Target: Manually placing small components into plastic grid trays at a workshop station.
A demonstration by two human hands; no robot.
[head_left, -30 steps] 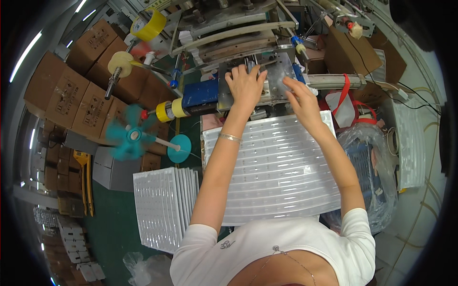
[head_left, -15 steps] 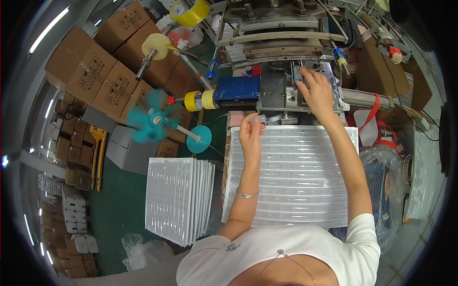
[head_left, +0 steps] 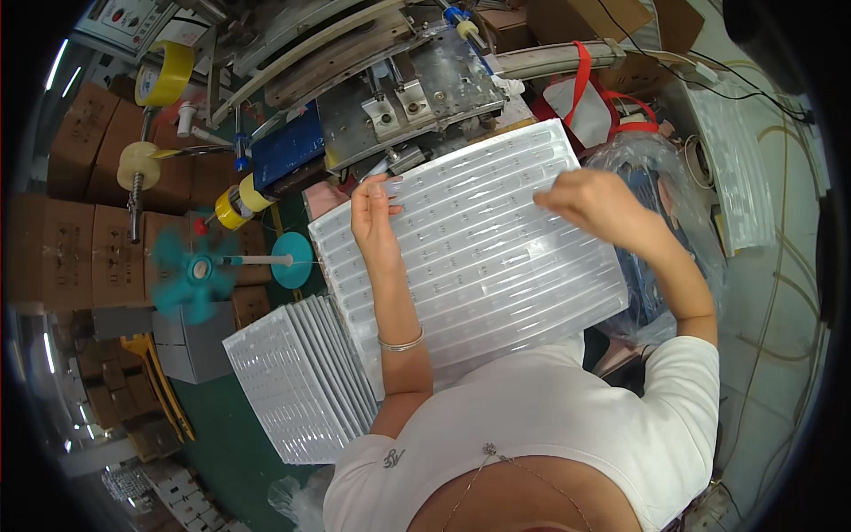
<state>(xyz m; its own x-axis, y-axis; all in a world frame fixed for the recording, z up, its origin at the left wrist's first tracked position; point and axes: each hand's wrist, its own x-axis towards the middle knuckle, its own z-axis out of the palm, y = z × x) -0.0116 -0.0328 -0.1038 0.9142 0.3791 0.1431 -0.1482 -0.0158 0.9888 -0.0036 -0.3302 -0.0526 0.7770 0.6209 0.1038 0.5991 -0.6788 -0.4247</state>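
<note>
My left hand (head_left: 377,217) is closed around a small clear plastic piece (head_left: 393,186), just above the far left part of a ribbed plastic tray (head_left: 479,266). The tray is whitish and translucent, with rows of long slots, and lies tilted in front of me. Over its right side hangs my right hand (head_left: 598,208), slightly blurred, fingertips drawn together; whatever they may hold is hidden. Beyond the tray's far edge stands a metal machine (head_left: 412,102) with a small clamp-like fixture (head_left: 397,111) on its plate. Neither hand touches the machine.
A stack of similar trays (head_left: 297,381) stands at the left, near a turquoise fan (head_left: 199,266). Yellow tape rolls (head_left: 166,74) and a blue box-like part (head_left: 288,151) flank the machine. Cartons (head_left: 120,239) line the left. At right are a red-handled bag (head_left: 581,106) and plastic-wrapped goods (head_left: 674,186).
My right hand has left the machine's fixture and come back over the tray's right side. My left hand keeps the clear piece. The whole view has turned and shifted.
</note>
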